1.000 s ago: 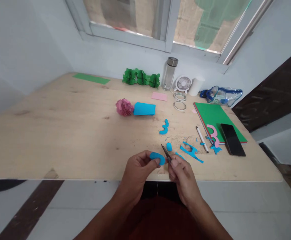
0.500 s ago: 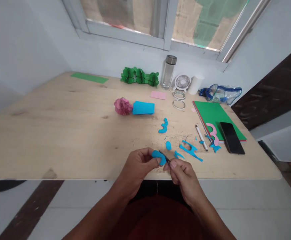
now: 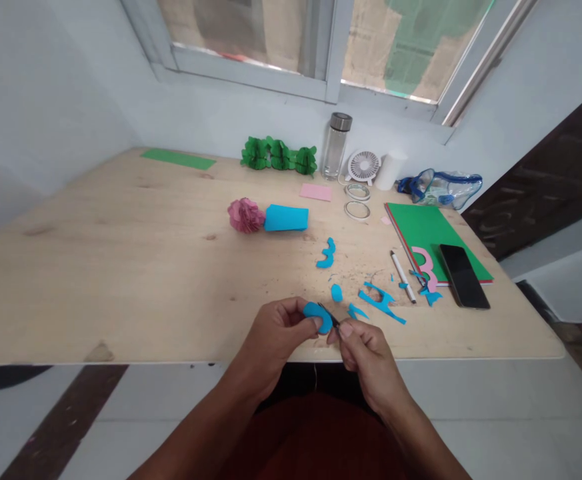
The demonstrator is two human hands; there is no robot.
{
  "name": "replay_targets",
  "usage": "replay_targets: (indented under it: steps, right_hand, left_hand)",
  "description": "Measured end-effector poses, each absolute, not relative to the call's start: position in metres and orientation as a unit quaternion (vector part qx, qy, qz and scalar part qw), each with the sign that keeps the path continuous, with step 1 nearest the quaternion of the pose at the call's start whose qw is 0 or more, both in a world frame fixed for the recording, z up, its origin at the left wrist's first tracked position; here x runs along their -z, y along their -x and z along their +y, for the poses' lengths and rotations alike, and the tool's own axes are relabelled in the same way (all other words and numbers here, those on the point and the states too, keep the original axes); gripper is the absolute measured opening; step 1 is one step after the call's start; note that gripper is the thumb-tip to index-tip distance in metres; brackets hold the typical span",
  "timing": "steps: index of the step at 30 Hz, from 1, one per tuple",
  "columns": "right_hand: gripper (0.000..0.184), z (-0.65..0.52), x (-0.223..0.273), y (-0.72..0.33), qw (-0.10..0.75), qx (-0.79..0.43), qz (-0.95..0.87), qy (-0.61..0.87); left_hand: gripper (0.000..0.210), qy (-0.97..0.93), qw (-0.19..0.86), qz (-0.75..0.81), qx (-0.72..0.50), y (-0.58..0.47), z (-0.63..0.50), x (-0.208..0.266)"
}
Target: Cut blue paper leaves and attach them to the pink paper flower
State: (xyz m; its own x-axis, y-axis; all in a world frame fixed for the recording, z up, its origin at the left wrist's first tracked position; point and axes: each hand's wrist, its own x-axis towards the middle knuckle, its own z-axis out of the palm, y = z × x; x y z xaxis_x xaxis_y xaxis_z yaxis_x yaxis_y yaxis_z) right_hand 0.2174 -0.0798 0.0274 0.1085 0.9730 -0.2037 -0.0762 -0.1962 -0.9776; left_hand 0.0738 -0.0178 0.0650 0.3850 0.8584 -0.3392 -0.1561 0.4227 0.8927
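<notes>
Near the table's front edge, my left hand (image 3: pixel 281 328) pinches a small rounded piece of blue paper (image 3: pixel 315 316) between thumb and fingers. My right hand (image 3: pixel 363 341) is closed around small dark scissors (image 3: pixel 329 315), their blades up against the right edge of that paper. Most of the scissors' handles are hidden in my fingers. Just beyond my hands lie a small blue oval (image 3: pixel 337 293), a blue offcut with cut-out curves (image 3: pixel 383 303) and a wavy blue strip (image 3: pixel 327 253).
Farther back are a pink paper flower (image 3: pixel 245 215) joined to a blue folded paper (image 3: pixel 287 218), green paper shapes (image 3: pixel 279 157), a glass bottle (image 3: pixel 337 148), a small fan (image 3: pixel 364 167) and tape rolls (image 3: pixel 357 211). At right are a pen (image 3: pixel 403 277), green sheets (image 3: pixel 421 227) and a phone (image 3: pixel 464 276).
Hardly anything differs. Both hands, the blue paper and the scissors keep nearly the same place, while the view has shifted very slightly.
</notes>
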Motion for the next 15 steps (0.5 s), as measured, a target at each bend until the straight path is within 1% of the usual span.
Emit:
replay_targets:
  steps: [6, 10, 12, 15]
  right_hand:
    - [0.041, -0.080, -0.023, -0.218, 0.503, -0.525, -0.383, 0.569]
    - [0.038, -0.075, -0.032, -0.222, 0.526, -0.522, -0.370, 0.559]
    - [0.033, -0.071, -0.038, -0.221, 0.526, -0.521, -0.384, 0.552]
    - [0.020, -0.067, -0.046, -0.217, 0.509, -0.526, -0.409, 0.544]
  left_hand:
    - [0.010, -0.405, 0.728, 0.433, -0.345, -0.073, -0.017, -0.067]
    - [0.009, -0.429, 0.725, 0.434, -0.320, -0.073, -0.015, -0.070]
    - [0.008, -0.445, 0.725, 0.429, -0.304, -0.074, -0.014, -0.070]
    - [0.007, -0.460, 0.729, 0.419, -0.284, -0.074, -0.012, -0.069]
